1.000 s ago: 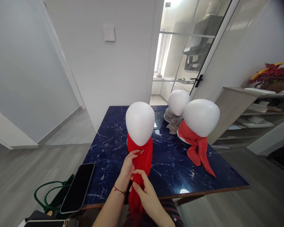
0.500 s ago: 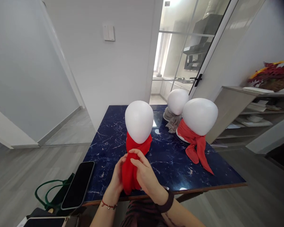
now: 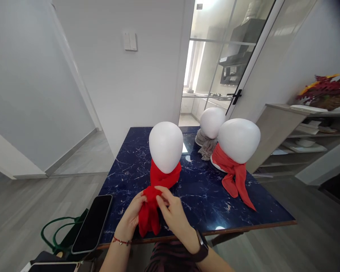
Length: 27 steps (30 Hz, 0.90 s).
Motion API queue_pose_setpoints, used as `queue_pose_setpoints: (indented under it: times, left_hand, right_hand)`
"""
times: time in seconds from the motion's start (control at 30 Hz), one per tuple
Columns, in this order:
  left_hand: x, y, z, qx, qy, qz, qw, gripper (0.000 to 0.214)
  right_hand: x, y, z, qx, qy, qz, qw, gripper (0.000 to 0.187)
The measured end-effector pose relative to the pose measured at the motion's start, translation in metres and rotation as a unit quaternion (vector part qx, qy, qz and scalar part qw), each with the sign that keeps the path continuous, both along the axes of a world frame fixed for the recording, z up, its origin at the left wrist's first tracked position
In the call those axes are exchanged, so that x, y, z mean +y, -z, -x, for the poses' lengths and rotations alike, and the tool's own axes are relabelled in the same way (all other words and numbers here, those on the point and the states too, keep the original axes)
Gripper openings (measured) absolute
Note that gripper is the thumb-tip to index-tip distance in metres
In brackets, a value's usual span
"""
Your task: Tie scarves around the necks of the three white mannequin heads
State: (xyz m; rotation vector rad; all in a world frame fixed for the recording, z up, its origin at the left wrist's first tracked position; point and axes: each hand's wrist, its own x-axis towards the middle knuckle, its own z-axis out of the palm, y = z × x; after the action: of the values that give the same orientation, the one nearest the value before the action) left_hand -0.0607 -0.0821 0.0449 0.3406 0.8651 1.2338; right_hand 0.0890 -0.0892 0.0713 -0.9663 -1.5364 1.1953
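A bright red scarf (image 3: pixel 164 176) is wrapped round the neck of a white mannequin head (image 3: pixel 166 145) in the middle of the dark blue marbled table (image 3: pixel 130 158). Its loose part hangs toward me at the table's front edge. My left hand (image 3: pixel 134 209) grips this bunched cloth from the left, thumb on top. From the right, my right hand (image 3: pixel 171 207) has its thumb and fingertips at the upper bunch, fingers bent, touching the cloth. Whether those fingertips pinch the fabric is hard to see.
Two more white mannequin heads stand at the right: one with a coral-red knotted scarf (image 3: pixel 229 166), one behind with a grey scarf (image 3: pixel 206 145). A phone (image 3: pixel 93 223) lies at the left corner, beside a green-handled bag (image 3: pixel 65 230). A shelf (image 3: pixel 297 139) stands right.
Both hands have shifted slightly left and down with the red scarf's front end. My right hand has moved from over the cloth toward its right side.
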Motion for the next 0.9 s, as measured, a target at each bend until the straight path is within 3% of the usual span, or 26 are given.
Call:
queue_pose_setpoints:
  times: [0.07,0.13,0.2,0.27,0.33,0.5,0.63,0.7,0.77,0.9]
  left_hand:
    - [0.003,-0.002,0.001,0.002,-0.004,-0.001,1.0,0.036]
    - [0.004,-0.003,0.001,0.01,0.0,0.001,1.0,0.036]
    - [0.004,-0.004,-0.001,0.02,0.018,-0.003,1.0,0.037]
    - [0.003,-0.005,-0.004,0.026,0.044,-0.014,0.999,0.04]
    - [0.0,-0.008,-0.005,0.034,0.057,-0.018,0.998,0.047]
    - [-0.006,-0.019,0.011,0.107,0.053,-0.033,0.992,0.057]
    - [-0.001,-0.023,0.033,0.209,-0.036,-0.066,0.975,0.046]
    - [0.003,-0.021,0.04,0.242,-0.102,-0.073,0.962,0.033]
    - [0.005,-0.016,0.042,0.27,-0.132,-0.087,0.95,0.019]
    - [0.003,-0.006,0.037,0.337,-0.095,-0.112,0.93,0.011]
  right_hand:
    - [-0.001,0.011,-0.011,0.014,0.099,0.025,0.995,0.03]
    - [0.002,0.023,-0.015,0.07,0.167,0.117,0.977,0.036]
    - [0.006,0.031,-0.013,0.143,0.109,0.248,0.952,0.042]
    - [0.01,0.035,-0.007,0.203,0.014,0.326,0.923,0.043]
    - [0.014,0.035,-0.002,0.232,-0.007,0.322,0.918,0.043]
    - [0.021,0.04,-0.002,0.238,0.024,0.271,0.932,0.04]
    - [0.02,0.045,-0.006,0.247,0.009,0.274,0.929,0.03]
    - [0.019,0.045,-0.007,0.277,0.0,0.304,0.911,0.028]
    - [0.019,0.043,-0.009,0.33,0.001,0.356,0.874,0.026]
    - [0.02,0.039,-0.013,0.406,0.006,0.433,0.805,0.023]
